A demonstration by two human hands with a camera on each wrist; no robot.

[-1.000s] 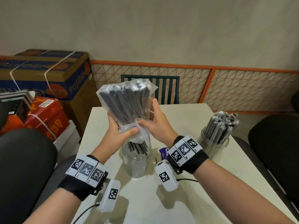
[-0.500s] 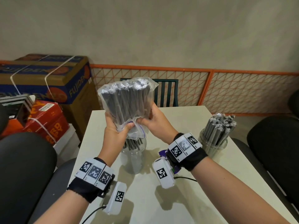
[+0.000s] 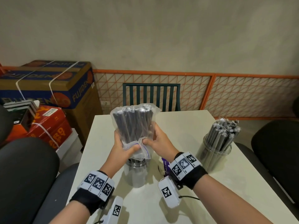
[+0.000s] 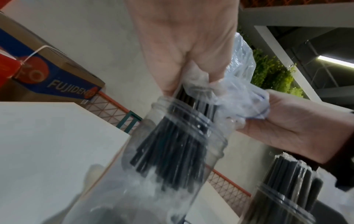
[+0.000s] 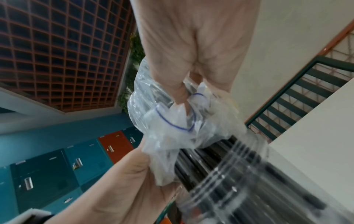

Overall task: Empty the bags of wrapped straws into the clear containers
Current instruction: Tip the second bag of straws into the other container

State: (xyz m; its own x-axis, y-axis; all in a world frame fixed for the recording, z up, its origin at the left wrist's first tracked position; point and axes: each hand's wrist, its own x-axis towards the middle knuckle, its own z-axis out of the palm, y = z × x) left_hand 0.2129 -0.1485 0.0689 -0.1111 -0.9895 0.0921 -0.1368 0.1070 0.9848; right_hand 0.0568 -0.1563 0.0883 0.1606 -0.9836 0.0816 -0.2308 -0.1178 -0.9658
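Both hands hold one clear plastic bag [image 3: 135,126] of dark wrapped straws [image 3: 132,123], turned mouth-down over a clear container [image 3: 136,173] that stands on the white table [image 3: 186,126]. Left hand [image 3: 123,147] grips the bunched lower part of the bag from the left, thumb curled across the crumpled plastic at the front. Right hand [image 3: 159,143] grips it from the right, fingers wrapped behind the bag and thumb pinching the gathered film by the blue zip line [image 5: 172,121]. The bag's sealed end points up and away, the straws inside fanning slightly toward it.

From the left wrist view, the lower ends of the straws stick out of the bag's mouth and reach down past the container's threaded rim [image 4: 191,118]; their tips hang part way inside, above the bottom. The right wrist view shows the same: crumpled plastic bunched just above the rim, dark straws running down into the jar.

A second clear container [image 3: 215,152], packed with upright wrapped straws, stands on the right side of the table, well apart from the hands. A purple wrapper [image 3: 165,167] lies on the table between the first container and the right wrist
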